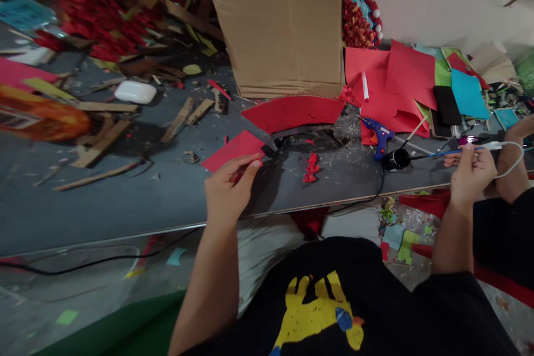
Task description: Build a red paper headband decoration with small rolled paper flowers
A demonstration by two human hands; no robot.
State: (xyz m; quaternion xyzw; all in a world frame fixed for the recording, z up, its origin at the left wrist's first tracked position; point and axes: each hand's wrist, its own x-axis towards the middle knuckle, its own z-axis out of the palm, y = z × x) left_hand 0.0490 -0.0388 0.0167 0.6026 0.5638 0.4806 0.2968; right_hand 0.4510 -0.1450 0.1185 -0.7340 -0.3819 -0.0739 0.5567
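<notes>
My left hand (229, 186) is pinched closed at the near edge of a sheet of red paper (236, 150), with a small red paper piece (238, 177) showing between its fingers. On the right, my right hand (471, 172) grips a thin blue-handled brush (446, 153), whose dark end reaches the mouth of a small black pot (396, 160). A curved red-covered cardboard strip (294, 113) lies just beyond my left hand. Between my hands is a crumpled red paper strip (311, 168). A blue glue gun (377, 134) rests beside the pot.
A tall cardboard box (279, 22) stands at the back middle. Wood scraps (104, 142) and a white oval object (136, 92) lie left. Red sheets (411, 75), a marker (365, 86) and a black phone (447, 104) lie right. Another person's arm (515, 158) is at far right.
</notes>
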